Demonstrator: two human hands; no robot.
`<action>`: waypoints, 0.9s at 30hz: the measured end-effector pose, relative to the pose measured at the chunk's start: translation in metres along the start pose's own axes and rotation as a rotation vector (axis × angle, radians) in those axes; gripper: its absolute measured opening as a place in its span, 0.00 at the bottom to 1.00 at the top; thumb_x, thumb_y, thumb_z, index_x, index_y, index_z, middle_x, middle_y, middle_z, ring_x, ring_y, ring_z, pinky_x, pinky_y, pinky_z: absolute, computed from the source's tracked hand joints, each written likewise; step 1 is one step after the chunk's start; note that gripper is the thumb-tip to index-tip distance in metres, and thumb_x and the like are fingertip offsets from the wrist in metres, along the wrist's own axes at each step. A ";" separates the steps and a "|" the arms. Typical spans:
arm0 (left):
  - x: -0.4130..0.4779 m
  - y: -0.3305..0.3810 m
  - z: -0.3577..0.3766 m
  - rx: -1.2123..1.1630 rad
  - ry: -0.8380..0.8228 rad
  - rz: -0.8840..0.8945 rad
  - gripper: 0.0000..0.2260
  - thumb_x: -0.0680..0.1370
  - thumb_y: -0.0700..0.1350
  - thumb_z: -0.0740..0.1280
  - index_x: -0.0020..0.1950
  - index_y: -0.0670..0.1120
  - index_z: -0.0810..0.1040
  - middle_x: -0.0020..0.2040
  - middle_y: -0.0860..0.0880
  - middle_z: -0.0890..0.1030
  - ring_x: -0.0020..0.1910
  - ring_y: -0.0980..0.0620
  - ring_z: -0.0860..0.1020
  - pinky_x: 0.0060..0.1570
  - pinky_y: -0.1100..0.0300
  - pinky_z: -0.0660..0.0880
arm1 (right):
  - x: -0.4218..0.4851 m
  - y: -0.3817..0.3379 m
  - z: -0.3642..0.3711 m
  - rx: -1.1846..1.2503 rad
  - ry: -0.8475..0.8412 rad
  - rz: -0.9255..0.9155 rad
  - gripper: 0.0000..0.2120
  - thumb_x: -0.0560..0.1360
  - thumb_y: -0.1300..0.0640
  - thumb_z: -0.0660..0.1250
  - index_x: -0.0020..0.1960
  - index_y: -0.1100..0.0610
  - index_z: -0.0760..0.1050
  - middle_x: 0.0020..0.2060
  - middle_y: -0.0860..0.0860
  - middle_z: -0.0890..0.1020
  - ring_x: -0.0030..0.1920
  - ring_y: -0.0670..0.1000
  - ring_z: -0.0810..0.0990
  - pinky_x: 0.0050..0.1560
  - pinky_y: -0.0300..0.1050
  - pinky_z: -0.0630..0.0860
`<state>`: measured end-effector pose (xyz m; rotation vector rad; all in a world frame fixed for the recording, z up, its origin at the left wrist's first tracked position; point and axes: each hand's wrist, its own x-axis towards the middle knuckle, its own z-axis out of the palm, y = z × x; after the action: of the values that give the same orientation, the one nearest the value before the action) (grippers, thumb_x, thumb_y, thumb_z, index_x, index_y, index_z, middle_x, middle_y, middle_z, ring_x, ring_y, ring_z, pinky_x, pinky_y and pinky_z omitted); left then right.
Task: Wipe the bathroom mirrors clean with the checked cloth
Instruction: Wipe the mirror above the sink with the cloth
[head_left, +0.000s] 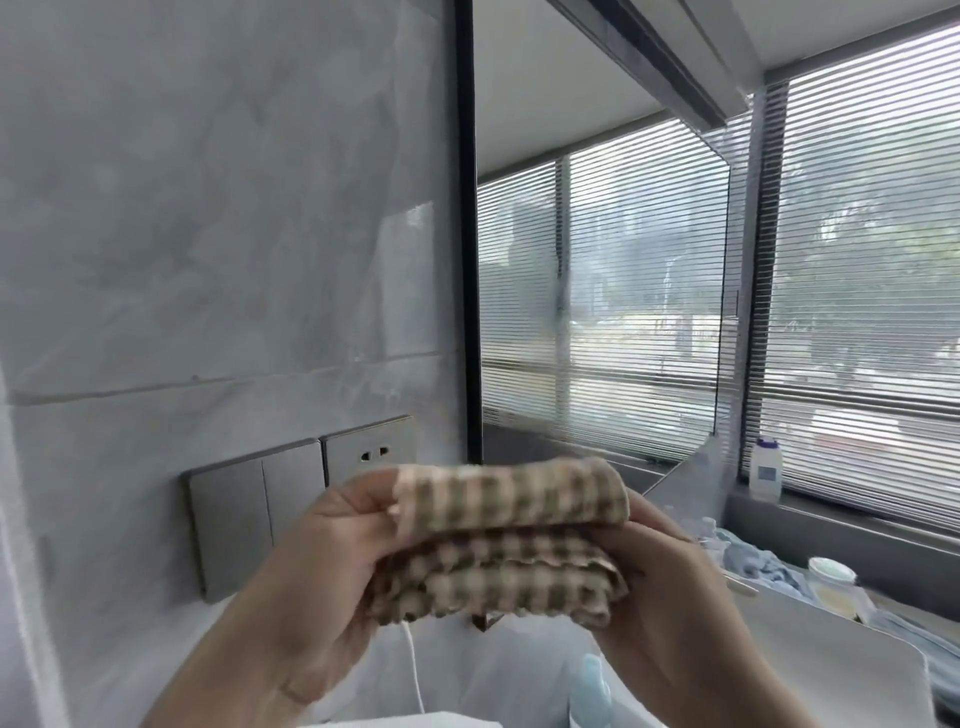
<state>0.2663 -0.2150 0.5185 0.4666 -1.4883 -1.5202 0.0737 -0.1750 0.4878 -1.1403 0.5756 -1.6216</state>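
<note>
A brown-and-cream checked cloth (504, 540), folded into several layers, is held up in front of me at chest height. My left hand (322, 566) grips its left end, the thumb pinching the top fold. My right hand (670, 582) holds the right end, fingers curled under the layers. Behind and above the cloth hangs a large black-framed mirror (602, 291) on the wall, reflecting slatted window blinds; a dark streak runs down its glass near the middle. Neither hand touches the mirror.
A grey marble wall with switches and a socket (306, 493) lies left of the mirror. To the right, a window with blinds (872, 291), a white bottle (766, 470) on the sill, a white basin (831, 660), a small jar (834, 571) and a blue cloth (763, 566).
</note>
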 end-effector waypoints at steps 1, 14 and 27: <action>0.000 -0.002 -0.002 -0.077 0.014 0.022 0.07 0.61 0.38 0.69 0.35 0.38 0.84 0.43 0.36 0.84 0.39 0.38 0.84 0.32 0.51 0.80 | 0.000 0.002 -0.003 0.040 0.001 0.008 0.17 0.50 0.60 0.74 0.39 0.62 0.82 0.36 0.62 0.78 0.35 0.57 0.75 0.35 0.47 0.67; 0.010 -0.026 0.028 0.400 0.330 0.347 0.14 0.68 0.34 0.77 0.38 0.54 0.85 0.40 0.47 0.85 0.38 0.52 0.84 0.36 0.64 0.78 | 0.016 0.029 0.002 0.316 -0.010 -0.072 0.32 0.62 0.51 0.81 0.60 0.67 0.78 0.58 0.69 0.78 0.55 0.60 0.80 0.57 0.52 0.78; 0.080 0.057 0.036 1.180 0.268 0.400 0.20 0.76 0.56 0.69 0.68 0.59 0.73 0.59 0.68 0.70 0.60 0.61 0.71 0.56 0.65 0.67 | 0.079 -0.016 -0.022 0.220 0.372 -0.326 0.17 0.68 0.54 0.72 0.57 0.55 0.79 0.44 0.52 0.85 0.44 0.54 0.84 0.43 0.55 0.81</action>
<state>0.2172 -0.2495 0.6040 0.9163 -1.9825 -0.1316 0.0453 -0.2458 0.5226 -0.8012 0.4456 -2.1456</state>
